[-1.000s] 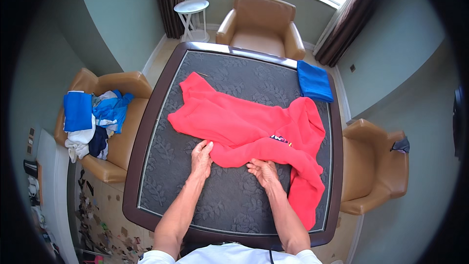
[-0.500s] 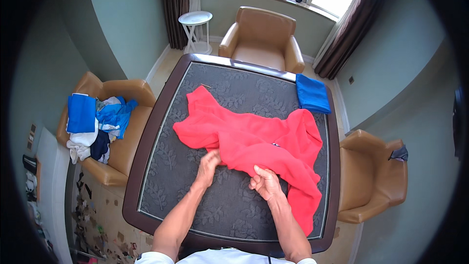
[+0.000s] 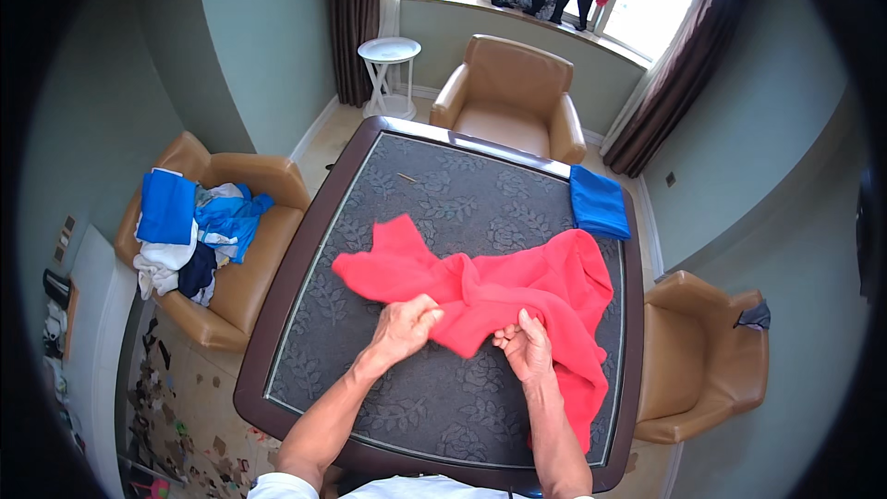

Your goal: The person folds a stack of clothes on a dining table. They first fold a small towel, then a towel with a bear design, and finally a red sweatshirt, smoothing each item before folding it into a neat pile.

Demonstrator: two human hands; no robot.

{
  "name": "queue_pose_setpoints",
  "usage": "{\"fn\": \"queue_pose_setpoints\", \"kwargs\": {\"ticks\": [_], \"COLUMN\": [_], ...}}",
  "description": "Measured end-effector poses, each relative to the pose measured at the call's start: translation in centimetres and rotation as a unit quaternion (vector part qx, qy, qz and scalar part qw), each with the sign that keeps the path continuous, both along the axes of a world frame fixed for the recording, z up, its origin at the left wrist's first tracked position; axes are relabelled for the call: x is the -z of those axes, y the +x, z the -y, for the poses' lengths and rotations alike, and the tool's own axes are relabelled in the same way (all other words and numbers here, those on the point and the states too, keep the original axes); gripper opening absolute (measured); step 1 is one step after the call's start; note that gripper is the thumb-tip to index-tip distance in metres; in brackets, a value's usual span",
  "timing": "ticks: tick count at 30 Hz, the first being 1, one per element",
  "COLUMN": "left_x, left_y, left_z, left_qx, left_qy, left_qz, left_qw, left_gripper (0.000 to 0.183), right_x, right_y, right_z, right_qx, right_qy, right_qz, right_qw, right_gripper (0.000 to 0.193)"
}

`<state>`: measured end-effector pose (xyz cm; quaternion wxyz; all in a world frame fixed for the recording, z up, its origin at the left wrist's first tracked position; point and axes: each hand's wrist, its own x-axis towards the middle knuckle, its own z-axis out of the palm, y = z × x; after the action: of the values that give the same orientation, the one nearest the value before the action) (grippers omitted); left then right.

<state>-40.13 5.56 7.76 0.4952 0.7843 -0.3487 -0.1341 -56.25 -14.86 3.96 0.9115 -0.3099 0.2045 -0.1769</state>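
Note:
A red fleece garment [image 3: 554,282], crumpled and twisted, lies across the middle and right of the dark table. One narrow end points to the far left, and another part hangs toward the table's near right. Closed on a fold at its near edge is my left hand [image 3: 403,331]. My right hand [image 3: 527,344] pinches the same near edge a little to the right, thumb on top. Between the two hands a flap of the cloth droops toward me. The garment's full shape is hidden by its folds.
A folded blue cloth [image 3: 599,203] sits at the table's far right corner. Tan armchairs stand left, right [image 3: 688,360] and behind the table [image 3: 504,120]; the left one holds a pile of clothes [image 3: 208,231]. A small white side table [image 3: 389,51] stands near the curtain.
My left hand has lifted and turned over with the garment's edge in it. The garment has been drawn toward me, its far left end coming nearer. The view has tilted slightly.

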Motion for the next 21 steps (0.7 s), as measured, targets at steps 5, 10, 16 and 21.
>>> {"fn": "queue_pose_setpoints", "kwargs": {"ticks": [5, 10, 16, 21], "left_x": [2.5, 9.1, 6.3, 3.2], "left_y": [-3.8, -9.4, -10.6, -6.1], "left_z": [-0.6, -1.5, -4.1, -5.2], "left_qx": [-0.003, -0.044, 0.01, -0.072], "left_qy": [-0.024, -0.019, 0.007, 0.002], "left_qz": [-0.121, -0.214, 0.026, 0.223], "left_qw": [0.992, 0.976, 1.0, 0.972], "left_gripper": [0.017, 0.024, 0.045, 0.063], "right_x": [2.0, 4.4, 3.3, -3.0], "right_y": [-3.0, -6.4, -4.8, -0.2], "right_z": [-4.5, -10.6, -9.1, -6.5], "right_qx": [-0.058, -0.107, -0.129, -0.07], "right_qy": [-0.024, -0.079, -0.242, -0.208], "right_qz": [0.006, -0.098, -0.215, -0.052], "right_qw": [0.998, 0.986, 0.937, 0.974], "right_gripper": [0.053, 0.044, 0.028, 0.033]}}
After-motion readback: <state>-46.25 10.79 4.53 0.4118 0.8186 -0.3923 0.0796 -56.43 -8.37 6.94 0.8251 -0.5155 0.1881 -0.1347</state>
